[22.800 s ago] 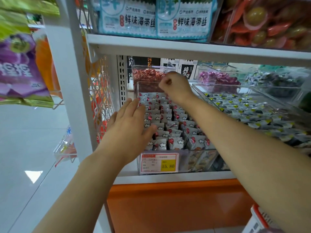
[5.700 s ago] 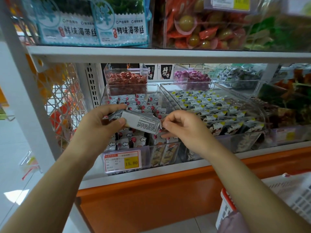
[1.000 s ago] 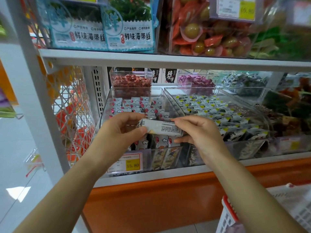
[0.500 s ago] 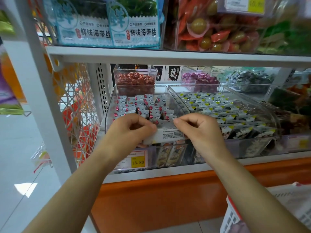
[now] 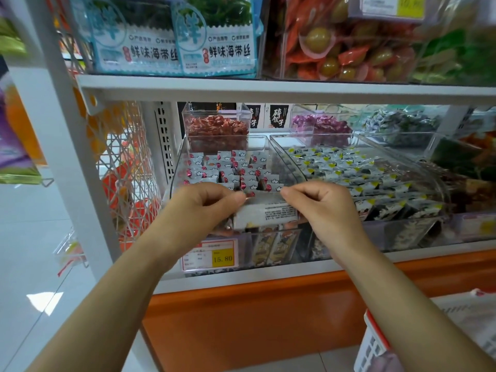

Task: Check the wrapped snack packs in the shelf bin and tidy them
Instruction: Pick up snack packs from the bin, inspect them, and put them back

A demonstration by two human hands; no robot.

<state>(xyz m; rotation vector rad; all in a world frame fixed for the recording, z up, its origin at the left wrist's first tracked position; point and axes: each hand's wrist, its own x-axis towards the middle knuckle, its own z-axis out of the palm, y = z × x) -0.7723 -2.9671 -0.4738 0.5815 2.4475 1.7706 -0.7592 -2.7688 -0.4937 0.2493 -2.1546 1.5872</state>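
Your snack pack [image 5: 268, 214] stands at the front of the clear bin [image 5: 175, 173], with your left hand [image 5: 204, 205] and right hand [image 5: 322, 208] each pinching a top corner. Rows of packs [image 5: 228, 170] fill the bin behind it. A neighbouring bin [image 5: 281, 153] sits just right, and a price tag [image 5: 212, 256] below.

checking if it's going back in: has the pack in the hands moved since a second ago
Yes. The snack pack, pinched by the left hand and right hand, has come down closer to the price tag on the bin front.

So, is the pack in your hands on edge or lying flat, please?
On edge: left hand and right hand pinch the snack pack by its top corners, printed face toward the camera, at the bin front.
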